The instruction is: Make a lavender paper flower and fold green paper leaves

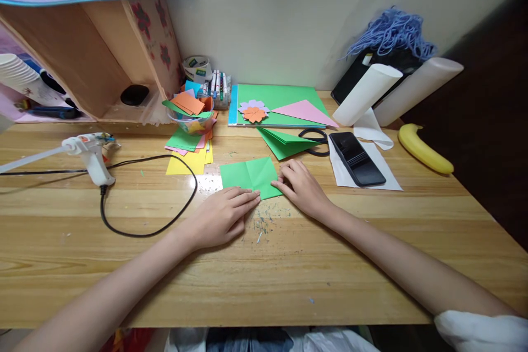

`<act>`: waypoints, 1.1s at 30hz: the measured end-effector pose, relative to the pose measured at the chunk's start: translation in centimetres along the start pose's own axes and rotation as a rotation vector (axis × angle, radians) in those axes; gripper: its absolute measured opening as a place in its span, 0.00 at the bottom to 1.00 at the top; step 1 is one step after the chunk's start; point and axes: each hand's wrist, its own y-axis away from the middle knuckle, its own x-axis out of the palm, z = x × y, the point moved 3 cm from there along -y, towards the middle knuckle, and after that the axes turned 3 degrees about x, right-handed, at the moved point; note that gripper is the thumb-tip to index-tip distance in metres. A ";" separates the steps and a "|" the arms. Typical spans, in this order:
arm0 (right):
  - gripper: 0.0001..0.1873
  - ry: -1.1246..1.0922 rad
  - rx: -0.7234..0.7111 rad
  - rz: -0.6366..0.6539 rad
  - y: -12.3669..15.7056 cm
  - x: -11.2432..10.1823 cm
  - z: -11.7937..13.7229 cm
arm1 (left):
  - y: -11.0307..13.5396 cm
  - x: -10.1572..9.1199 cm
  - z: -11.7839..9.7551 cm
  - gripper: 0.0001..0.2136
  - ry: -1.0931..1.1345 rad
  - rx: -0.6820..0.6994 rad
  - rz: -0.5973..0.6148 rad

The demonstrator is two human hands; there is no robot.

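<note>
Creased green paper sheet [246, 175], on tabletop [313, 280]: left hand [223, 213] flat at its near edge, right hand [302, 187] narrowed at right corner, grip unclear; apparently being folded, next move calling for aligned edges.

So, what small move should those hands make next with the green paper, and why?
Probably the right hand should lift the right edge of the green paper and fold it inward along a crease. Creases show near the paper's middle, the left hand rests at its near edge, and the right hand is at its right edge.
</note>
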 end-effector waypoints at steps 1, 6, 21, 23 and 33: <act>0.08 -0.010 0.003 -0.003 0.0 -0.1 0.0 | 0.0 0.0 0.0 0.23 -0.001 -0.003 0.002; 0.07 -0.051 -0.158 -0.096 0.4 -0.9 0.9 | 0.0 -0.1 0.0 0.22 -0.007 0.007 -0.011; 0.11 0.037 -0.630 0.080 1.5 0.2 2.0 | 0.0 -0.2 0.3 0.22 0.000 0.032 -0.026; 0.10 0.088 -0.644 0.087 1.4 0.0 2.2 | 0.0 -0.2 0.2 0.21 -0.013 0.036 -0.024; 0.09 0.146 -0.624 0.064 1.2 -0.2 2.8 | 0.1 -0.4 0.8 0.18 -0.023 0.089 -0.076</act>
